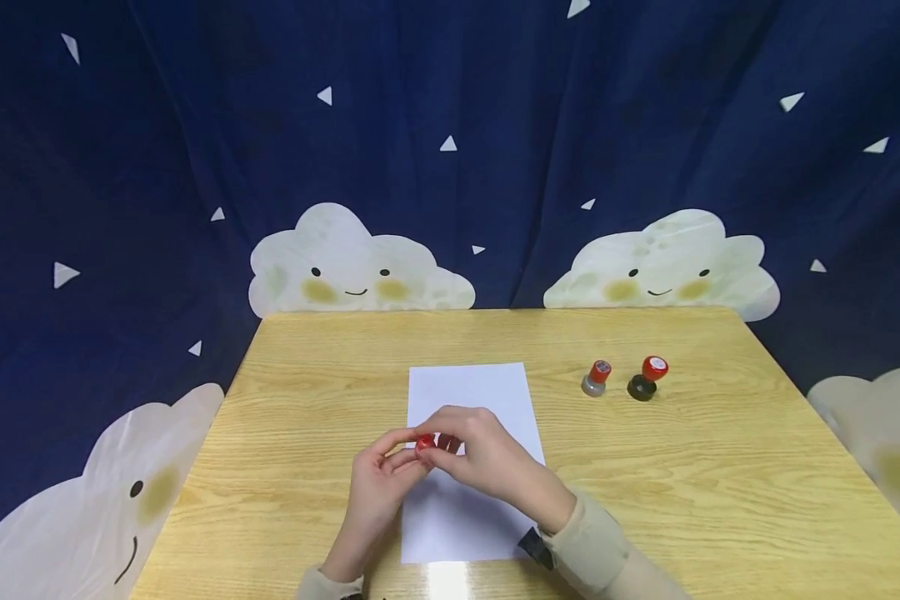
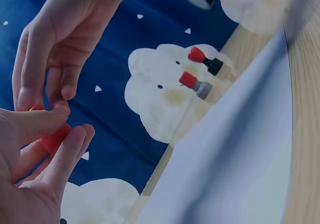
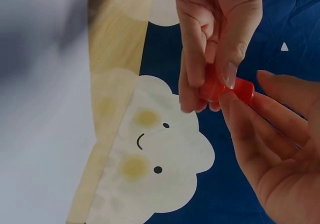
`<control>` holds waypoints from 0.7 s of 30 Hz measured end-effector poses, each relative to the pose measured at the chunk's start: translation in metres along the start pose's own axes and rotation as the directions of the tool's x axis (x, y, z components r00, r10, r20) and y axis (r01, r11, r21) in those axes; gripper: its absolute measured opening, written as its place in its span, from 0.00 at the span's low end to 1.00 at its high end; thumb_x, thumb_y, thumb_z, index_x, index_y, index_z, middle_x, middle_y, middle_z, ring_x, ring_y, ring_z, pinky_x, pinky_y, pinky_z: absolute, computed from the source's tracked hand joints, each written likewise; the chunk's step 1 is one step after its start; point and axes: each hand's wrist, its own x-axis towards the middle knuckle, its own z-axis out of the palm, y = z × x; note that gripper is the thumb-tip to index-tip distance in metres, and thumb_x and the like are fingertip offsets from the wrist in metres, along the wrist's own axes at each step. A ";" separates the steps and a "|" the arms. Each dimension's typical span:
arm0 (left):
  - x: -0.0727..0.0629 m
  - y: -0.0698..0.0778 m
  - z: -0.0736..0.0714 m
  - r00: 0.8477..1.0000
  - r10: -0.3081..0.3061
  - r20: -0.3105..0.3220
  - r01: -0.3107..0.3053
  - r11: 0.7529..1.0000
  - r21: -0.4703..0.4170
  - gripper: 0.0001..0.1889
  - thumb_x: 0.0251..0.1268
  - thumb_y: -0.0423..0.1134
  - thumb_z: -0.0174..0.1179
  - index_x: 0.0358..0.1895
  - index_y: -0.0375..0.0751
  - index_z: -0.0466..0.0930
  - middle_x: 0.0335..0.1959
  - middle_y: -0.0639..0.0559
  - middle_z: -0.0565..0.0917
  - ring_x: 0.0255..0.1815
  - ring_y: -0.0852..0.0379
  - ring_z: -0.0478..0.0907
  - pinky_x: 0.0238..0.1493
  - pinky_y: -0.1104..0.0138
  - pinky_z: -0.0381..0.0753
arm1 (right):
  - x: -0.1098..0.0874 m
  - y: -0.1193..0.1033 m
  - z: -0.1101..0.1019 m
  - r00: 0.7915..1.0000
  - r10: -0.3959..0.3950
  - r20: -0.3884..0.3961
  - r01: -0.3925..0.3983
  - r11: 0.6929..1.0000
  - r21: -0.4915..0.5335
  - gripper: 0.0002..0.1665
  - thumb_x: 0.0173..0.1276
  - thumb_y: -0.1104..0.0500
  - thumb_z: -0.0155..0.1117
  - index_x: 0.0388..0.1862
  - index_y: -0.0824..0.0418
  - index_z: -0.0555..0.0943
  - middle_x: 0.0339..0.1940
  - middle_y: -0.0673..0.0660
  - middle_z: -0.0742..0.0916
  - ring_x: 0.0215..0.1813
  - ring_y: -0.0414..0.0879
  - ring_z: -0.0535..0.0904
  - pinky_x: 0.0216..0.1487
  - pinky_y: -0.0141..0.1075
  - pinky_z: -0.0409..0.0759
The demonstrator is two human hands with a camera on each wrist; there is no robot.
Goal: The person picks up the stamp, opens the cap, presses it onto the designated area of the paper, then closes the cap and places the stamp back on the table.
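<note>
Over the sheet of white paper (image 1: 465,387), both hands meet at a small red stamp (image 1: 425,444). Its short, rounded red body (image 3: 243,90) shows best in the right wrist view. My left hand (image 1: 381,477) pinches one end between thumb and fingers. From the other side my right hand (image 1: 487,454) reaches in, its thumb and a finger at the narrower end; its index finger stands a little apart there. In the left wrist view, fingers cover much of the red stamp (image 2: 55,140).
To the right of the paper stand a stamp with a grey base and red top (image 1: 596,379) and a stamp with a black base and round red handle (image 1: 648,379). They share the wooden table (image 1: 322,367), which ends at a dark blue curtain (image 1: 450,192) with cloud prints.
</note>
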 end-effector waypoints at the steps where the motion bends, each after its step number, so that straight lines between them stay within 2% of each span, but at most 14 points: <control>1: 0.001 0.001 -0.002 1.000 0.012 0.008 -0.012 1.000 0.004 0.20 0.52 0.13 0.63 0.52 0.14 0.74 0.46 0.33 0.83 0.42 0.54 0.87 0.46 0.64 0.87 | -0.002 0.000 0.000 1.000 0.002 -0.002 -0.002 1.000 0.008 0.12 0.63 0.66 0.71 0.46 0.61 0.86 0.38 0.50 0.88 0.34 0.34 0.79 0.33 0.25 0.82; 3: 0.004 0.002 -0.006 0.999 0.034 0.018 -0.034 0.999 0.014 0.20 0.53 0.15 0.65 0.52 0.15 0.75 0.48 0.26 0.80 0.43 0.52 0.87 0.46 0.64 0.86 | -0.005 0.002 -0.001 1.000 0.006 -0.001 -0.006 1.000 0.017 0.14 0.64 0.66 0.70 0.50 0.61 0.85 0.41 0.51 0.88 0.36 0.35 0.81 0.36 0.25 0.83; 6: 0.008 0.005 -0.012 0.999 0.054 0.001 -0.054 0.997 0.046 0.19 0.53 0.18 0.67 0.50 0.17 0.78 0.47 0.19 0.79 0.43 0.50 0.87 0.46 0.64 0.87 | -0.011 0.004 -0.004 1.000 0.021 -0.002 -0.021 1.000 0.007 0.17 0.65 0.65 0.70 0.53 0.61 0.84 0.45 0.53 0.88 0.38 0.39 0.83 0.39 0.28 0.85; 9: 0.013 0.010 -0.020 0.998 0.055 -0.033 -0.052 0.995 0.089 0.18 0.53 0.19 0.69 0.49 0.19 0.79 0.45 0.22 0.81 0.43 0.49 0.87 0.46 0.63 0.87 | -0.018 0.008 -0.007 0.999 0.033 -0.002 -0.033 0.998 -0.050 0.18 0.64 0.65 0.71 0.54 0.62 0.83 0.47 0.54 0.87 0.40 0.42 0.83 0.41 0.32 0.85; 12: 0.019 0.013 -0.030 0.995 0.066 -0.079 -0.053 0.988 0.147 0.17 0.52 0.18 0.69 0.48 0.20 0.81 0.45 0.25 0.82 0.43 0.51 0.87 0.46 0.63 0.87 | -0.027 0.011 -0.009 0.998 0.064 0.015 -0.061 0.987 -0.147 0.19 0.64 0.62 0.71 0.55 0.61 0.83 0.51 0.54 0.86 0.48 0.45 0.83 0.49 0.38 0.85; 17: 0.029 0.017 -0.051 0.983 0.089 -0.161 -0.044 0.963 0.264 0.16 0.52 0.18 0.69 0.47 0.23 0.83 0.46 0.30 0.84 0.41 0.56 0.86 0.43 0.66 0.87 | -0.045 0.015 -0.009 0.986 0.138 0.096 -0.104 0.948 -0.300 0.24 0.65 0.57 0.71 0.59 0.60 0.81 0.61 0.59 0.81 0.62 0.53 0.78 0.60 0.48 0.80; 21: 0.037 0.017 -0.073 0.971 0.116 -0.210 -0.040 0.941 0.335 0.16 0.53 0.19 0.69 0.47 0.25 0.83 0.46 0.32 0.84 0.40 0.58 0.86 0.43 0.69 0.87 | -0.061 0.019 -0.004 0.965 0.197 0.173 -0.124 0.925 -0.359 0.28 0.65 0.54 0.71 0.63 0.60 0.78 0.67 0.63 0.77 0.64 0.56 0.75 0.60 0.50 0.80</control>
